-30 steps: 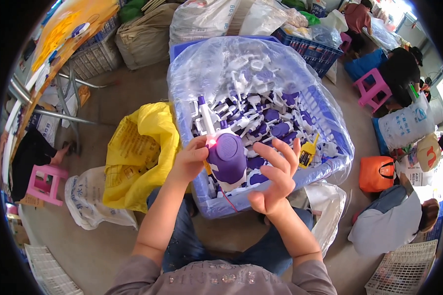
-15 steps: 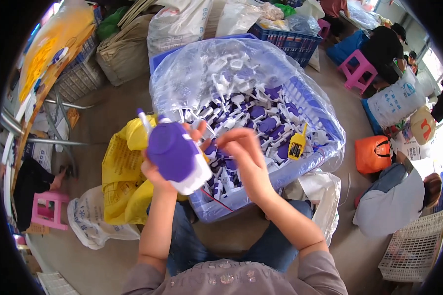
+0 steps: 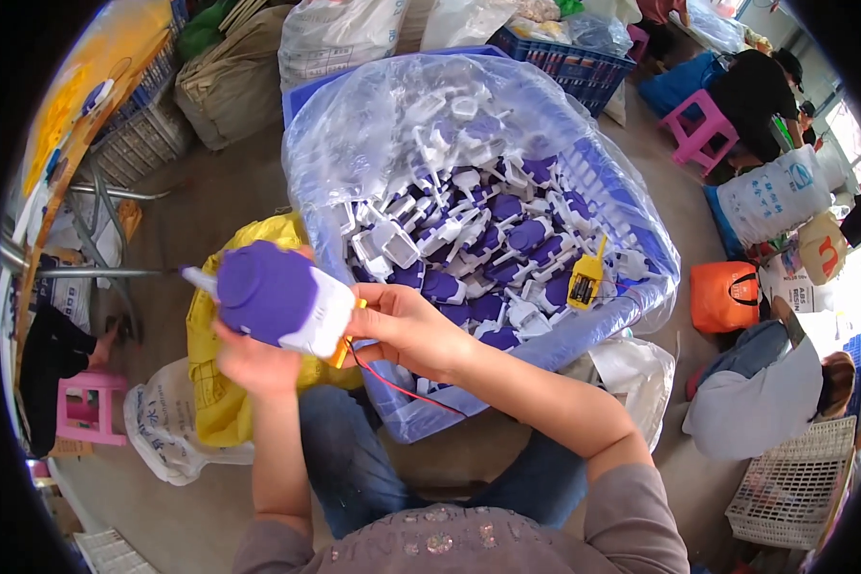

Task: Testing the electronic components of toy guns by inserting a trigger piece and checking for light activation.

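Note:
A purple and white plastic casing with a thin stem at its left end is held up at the near left of the tub. From below, my left hand wraps round it. My right hand is closed at the casing's white end, pinching a yellow-orange part against it. Some of that part is hidden by the fingers. A red wire trails from there over the tub's near edge. Many similar purple and white casings lie heaped beyond my hands.
The heap fills a blue plastic tub lined with clear film. A yellow device with wires sits at its right side. Left of the tub is a yellow bag. Pink stools, sacks and other people are around.
The casing has moved left and turned so its white end faces right. My right hand, earlier apart from it over the heap, has come to that end with the yellow-orange part.

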`<state>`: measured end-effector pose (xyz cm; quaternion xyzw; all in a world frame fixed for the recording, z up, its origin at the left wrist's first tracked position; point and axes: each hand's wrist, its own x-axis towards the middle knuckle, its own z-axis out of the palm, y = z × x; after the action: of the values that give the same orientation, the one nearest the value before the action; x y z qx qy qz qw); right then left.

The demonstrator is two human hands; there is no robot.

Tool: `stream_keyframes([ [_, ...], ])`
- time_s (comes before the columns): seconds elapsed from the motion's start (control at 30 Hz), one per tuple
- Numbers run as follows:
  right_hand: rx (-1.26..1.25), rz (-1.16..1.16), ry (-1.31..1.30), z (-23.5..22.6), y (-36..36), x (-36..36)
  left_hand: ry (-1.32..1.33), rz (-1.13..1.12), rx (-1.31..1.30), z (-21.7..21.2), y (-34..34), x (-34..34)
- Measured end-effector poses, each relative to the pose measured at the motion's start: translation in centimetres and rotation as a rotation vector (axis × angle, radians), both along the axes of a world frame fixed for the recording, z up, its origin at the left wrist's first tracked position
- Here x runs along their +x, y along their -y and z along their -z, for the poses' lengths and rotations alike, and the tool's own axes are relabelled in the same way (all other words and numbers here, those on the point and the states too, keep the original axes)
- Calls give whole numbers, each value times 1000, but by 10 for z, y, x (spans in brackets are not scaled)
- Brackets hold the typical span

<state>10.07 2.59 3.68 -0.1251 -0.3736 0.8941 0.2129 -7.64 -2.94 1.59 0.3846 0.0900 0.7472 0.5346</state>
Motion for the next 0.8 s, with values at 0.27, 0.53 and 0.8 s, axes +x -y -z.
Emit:
stream_keyframes([
  [0.27,-161,440,787,135,-115,24,-964,-615,-700,-5,47,-119],
  [0.53,423,620,1112,266,-220,40,-1068,-543,-726,9,27,-68],
  [0.8,1073,371,1314,185,-198,49,-1109,-490,-578,-5,16,-40],
])
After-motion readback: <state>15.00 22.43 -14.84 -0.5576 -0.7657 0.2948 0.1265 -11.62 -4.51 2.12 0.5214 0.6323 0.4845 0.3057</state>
